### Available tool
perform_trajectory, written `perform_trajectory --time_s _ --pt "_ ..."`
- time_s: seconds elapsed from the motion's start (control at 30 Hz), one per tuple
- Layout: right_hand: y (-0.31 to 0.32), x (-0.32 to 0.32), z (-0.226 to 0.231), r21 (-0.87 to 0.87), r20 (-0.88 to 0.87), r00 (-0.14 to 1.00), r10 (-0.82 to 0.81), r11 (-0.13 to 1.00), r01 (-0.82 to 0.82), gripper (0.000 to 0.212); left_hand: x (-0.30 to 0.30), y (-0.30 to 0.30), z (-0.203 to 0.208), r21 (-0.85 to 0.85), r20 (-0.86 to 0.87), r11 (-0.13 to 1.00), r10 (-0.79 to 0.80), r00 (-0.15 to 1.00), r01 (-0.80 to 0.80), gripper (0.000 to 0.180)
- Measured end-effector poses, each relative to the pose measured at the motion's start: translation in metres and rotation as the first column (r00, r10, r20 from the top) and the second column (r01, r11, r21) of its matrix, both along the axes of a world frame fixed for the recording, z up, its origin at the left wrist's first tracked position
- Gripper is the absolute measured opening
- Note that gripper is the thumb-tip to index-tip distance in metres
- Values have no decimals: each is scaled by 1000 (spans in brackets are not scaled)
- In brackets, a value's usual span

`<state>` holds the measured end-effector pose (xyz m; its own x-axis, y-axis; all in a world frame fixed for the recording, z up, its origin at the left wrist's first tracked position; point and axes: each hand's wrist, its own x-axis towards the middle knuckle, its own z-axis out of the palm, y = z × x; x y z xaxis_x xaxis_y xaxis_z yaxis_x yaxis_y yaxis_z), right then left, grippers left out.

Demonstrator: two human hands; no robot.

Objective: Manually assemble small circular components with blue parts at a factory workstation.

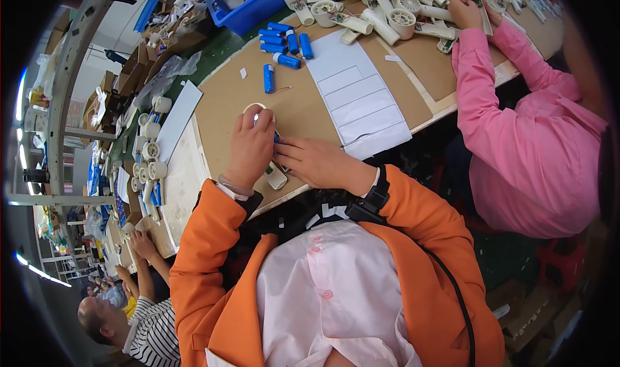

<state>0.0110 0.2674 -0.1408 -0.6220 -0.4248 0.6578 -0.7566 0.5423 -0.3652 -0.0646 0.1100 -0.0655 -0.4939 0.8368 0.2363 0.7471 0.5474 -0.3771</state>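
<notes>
Over the brown cardboard my left hand [252, 141] is closed around the upper part of a white handheld fan casing [276, 178], whose round head pokes out past the fingers. My right hand [320, 162] comes in from the right with its fingers together, gripping the same casing at the handle. A bit of blue battery [277, 137] shows between the two hands; most of it is hidden. The lower handle end sticks out below, with a small green part visible. Beyond my hands, a single blue battery [268, 78] with thin wires lies near several more blue batteries [272, 40].
A white ruled sheet [361, 102] lies right of my hands. White fan casings [402, 23] pile up at the far right, beside a blue bin [242, 15]. A co-worker in pink [516, 128] handles parts there. More fan parts [152, 151] and a person in stripes [152, 331] are at left.
</notes>
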Motion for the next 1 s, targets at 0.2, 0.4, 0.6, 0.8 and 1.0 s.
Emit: perform_trajectory --time_s 0.2,0.4,0.6,0.8,1.0 --pt "-2 -1 -2 -1 -23 1000 -4 1000 4 39 -3 -5 -1 35 15 999 -31 999 31 20" --pt "-2 -1 -2 26 -37 999 -32 999 33 41 -12 -18 -6 152 37 982 -122 992 115 18" --pt "0 -1 -4 15 -33 999 -30 999 31 41 -16 -22 -9 215 90 970 -132 987 110 20" --pt "1 -1 -6 14 -26 999 -24 1000 24 39 -17 -23 -3 193 135 973 -154 979 127 21" --pt "1 0 -6 -9 -17 1000 -18 1000 18 39 -15 -19 2 165 125 979 -144 982 123 20"
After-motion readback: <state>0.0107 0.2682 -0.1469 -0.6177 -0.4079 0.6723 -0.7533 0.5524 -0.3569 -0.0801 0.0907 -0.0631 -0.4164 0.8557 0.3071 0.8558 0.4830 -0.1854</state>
